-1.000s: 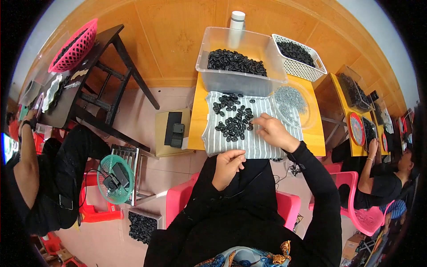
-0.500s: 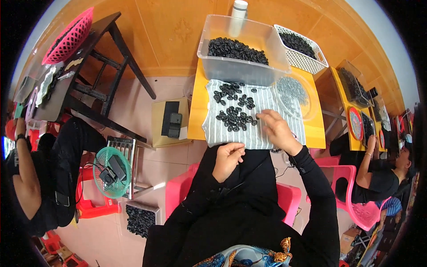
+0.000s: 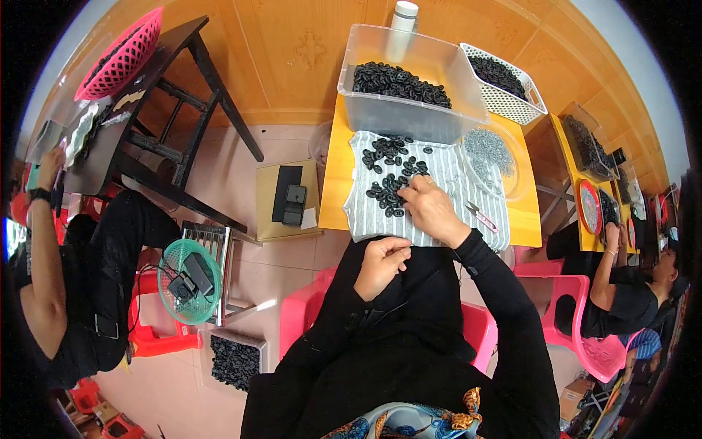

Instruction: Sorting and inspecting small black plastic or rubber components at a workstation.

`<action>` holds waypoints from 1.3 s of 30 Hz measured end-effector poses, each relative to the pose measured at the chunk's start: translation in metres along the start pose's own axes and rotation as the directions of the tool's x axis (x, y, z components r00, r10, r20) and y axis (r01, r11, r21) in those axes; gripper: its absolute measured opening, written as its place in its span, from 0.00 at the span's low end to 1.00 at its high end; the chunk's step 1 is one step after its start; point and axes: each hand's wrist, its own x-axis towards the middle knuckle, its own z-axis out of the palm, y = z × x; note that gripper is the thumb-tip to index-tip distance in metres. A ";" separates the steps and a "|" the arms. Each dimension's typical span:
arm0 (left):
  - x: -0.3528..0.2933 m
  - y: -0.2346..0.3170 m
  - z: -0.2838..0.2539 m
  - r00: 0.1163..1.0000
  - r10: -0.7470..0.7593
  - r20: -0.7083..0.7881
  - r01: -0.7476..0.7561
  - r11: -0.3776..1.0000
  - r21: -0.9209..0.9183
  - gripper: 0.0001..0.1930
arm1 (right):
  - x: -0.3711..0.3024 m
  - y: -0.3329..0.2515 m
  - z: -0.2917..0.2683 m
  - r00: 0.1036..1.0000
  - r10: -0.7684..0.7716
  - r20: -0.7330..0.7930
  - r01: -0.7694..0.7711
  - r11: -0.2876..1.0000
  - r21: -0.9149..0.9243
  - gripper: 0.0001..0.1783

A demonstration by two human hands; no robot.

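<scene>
My right hand [image 3: 433,212] reaches onto the striped cloth [image 3: 358,219], its fingertips drawn together at the right edge of a loose pile of small black oval pieces [image 3: 385,196]. They seem to pinch one of these pieces, though the fingers partly hide it. Just off the cloth's front edge, over my lap, my left hand [image 3: 382,268] is closed with thumb and forefinger together. Whatever it may hold is too small to make out. A second cluster of black oval pieces [image 3: 385,150] lies farther back on the cloth. Pink-handled thread snips [image 3: 482,218] lie right of my right hand.
Behind the cloth stands a clear plastic bin [image 3: 409,121] of black pieces, beside a white basket [image 3: 523,110]. A clear round tray [image 3: 518,179] holds small silvery bits. People work at the left and right. A green basket [image 3: 172,300] stands on a stool.
My right hand has moved left onto the black pieces and its fingers have closed together. The thread snips have come into sight. My left hand stays pinched near the cloth's edge.
</scene>
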 end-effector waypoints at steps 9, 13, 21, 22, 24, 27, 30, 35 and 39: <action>0.001 0.001 -0.001 1.000 -0.026 0.017 0.027 0.999 -0.026 0.10 | -0.017 0.044 0.017 0.861 0.486 0.147 -0.421 0.523 0.741 0.12; 0.000 -0.001 -0.003 0.999 -0.053 0.007 0.053 0.998 -0.027 0.10 | -0.020 0.032 0.005 0.849 0.492 0.192 -0.471 0.541 0.696 0.12; 0.001 0.002 -0.002 0.999 -0.050 0.014 0.051 0.998 -0.033 0.10 | -0.023 0.036 0.006 0.894 0.438 0.097 -0.396 0.669 0.629 0.12; 0.001 0.001 -0.003 0.999 -0.044 0.014 0.045 0.998 -0.048 0.10 | -0.023 0.034 0.002 0.894 0.438 0.098 -0.396 0.668 0.629 0.12; 0.000 0.000 -0.003 0.999 -0.049 0.010 0.049 0.998 -0.044 0.10 | -0.022 0.027 -0.008 0.927 0.358 0.111 -0.367 0.812 0.453 0.13; 0.000 -0.001 -0.003 0.999 -0.052 0.012 0.052 0.998 -0.037 0.10 | -0.023 0.015 -0.016 0.989 0.141 0.036 -0.145 0.970 0.197 0.14; 0.001 0.002 -0.002 0.998 -0.065 0.016 0.065 0.998 -0.018 0.10 | -0.024 0.010 -0.013 0.996 0.085 0.000 -0.085 0.994 0.065 0.13; -0.001 0.000 -0.003 0.997 -0.069 0.028 0.069 0.997 -0.028 0.10 | -0.034 0.009 -0.004 0.992 0.080 -0.098 -0.073 0.995 0.075 0.11; -0.001 0.003 -0.001 0.996 -0.086 0.022 0.087 0.996 -0.027 0.10 | -0.042 0.000 -0.010 0.950 0.207 -0.234 -0.140 0.952 0.273 0.09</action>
